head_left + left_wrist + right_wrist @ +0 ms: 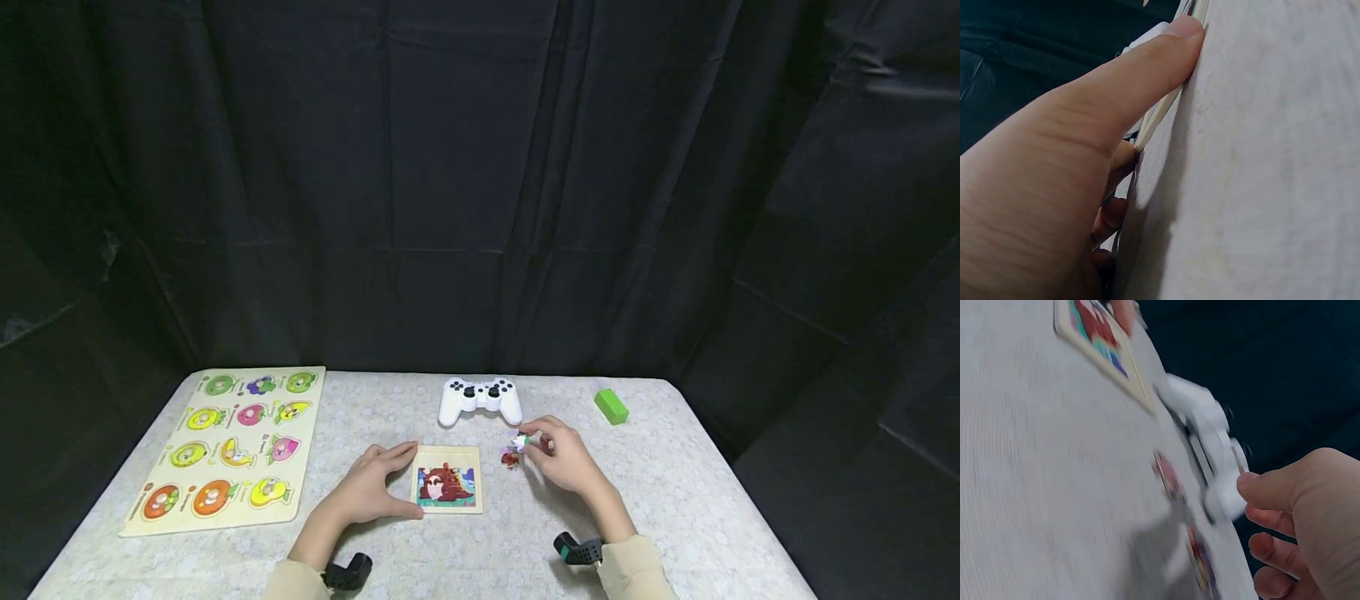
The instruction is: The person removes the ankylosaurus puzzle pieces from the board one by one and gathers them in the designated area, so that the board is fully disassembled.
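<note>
My left hand (369, 487) holds a small wooden jigsaw tray (446, 509) at its left side, with the thumb at the near corner and the fingers at the far corner. The tray contains a picture of a reddish-brown animal, partly filled in with pieces. In the left wrist view the thumb (1147, 69) lies along the tray's pale edge (1159, 119). My right hand (562, 457) pinches a small puzzle piece (520, 442) above the table, right of the tray; the right wrist view shows this piece (1239, 461) edge-on. Loose puzzle pieces (511, 459) lie below that hand.
Behind the tray sits a white game controller (480, 397). A green block (611, 407) lies at the back right. On the left is a large fruit puzzle board (225, 450). A black curtain (450, 183) hangs behind the table.
</note>
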`<state>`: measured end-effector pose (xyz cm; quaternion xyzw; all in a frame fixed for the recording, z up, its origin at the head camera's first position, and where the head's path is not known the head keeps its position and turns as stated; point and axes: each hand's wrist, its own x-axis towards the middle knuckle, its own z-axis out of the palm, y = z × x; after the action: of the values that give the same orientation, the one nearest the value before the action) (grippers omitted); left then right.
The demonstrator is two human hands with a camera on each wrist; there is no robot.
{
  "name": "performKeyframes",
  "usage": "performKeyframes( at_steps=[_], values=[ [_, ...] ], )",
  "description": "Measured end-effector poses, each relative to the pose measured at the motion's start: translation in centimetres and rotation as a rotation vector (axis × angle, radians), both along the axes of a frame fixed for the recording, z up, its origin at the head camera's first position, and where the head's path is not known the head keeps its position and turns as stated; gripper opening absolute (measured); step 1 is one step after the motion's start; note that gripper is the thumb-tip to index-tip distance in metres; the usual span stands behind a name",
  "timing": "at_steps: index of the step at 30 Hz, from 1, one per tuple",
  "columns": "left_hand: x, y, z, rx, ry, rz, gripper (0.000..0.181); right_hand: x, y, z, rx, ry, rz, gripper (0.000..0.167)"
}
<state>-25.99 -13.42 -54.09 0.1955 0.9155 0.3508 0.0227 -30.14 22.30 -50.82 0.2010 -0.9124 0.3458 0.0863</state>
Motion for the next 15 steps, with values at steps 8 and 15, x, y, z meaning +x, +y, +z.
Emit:
performKeyframes(
  at_steps=[8,15],
  values=[
    [0.0,0.0,0.1,0.003,-0.010,0.003,0.109,0.4,5.1,-0.6,0.036,-0.006,-0.100,0.025],
    [0.0,0.0,0.1,0.006,-0.016,0.002,0.109,0.8,8.3,-1.4,0.077,-0.017,-0.145,0.026]
  ],
)
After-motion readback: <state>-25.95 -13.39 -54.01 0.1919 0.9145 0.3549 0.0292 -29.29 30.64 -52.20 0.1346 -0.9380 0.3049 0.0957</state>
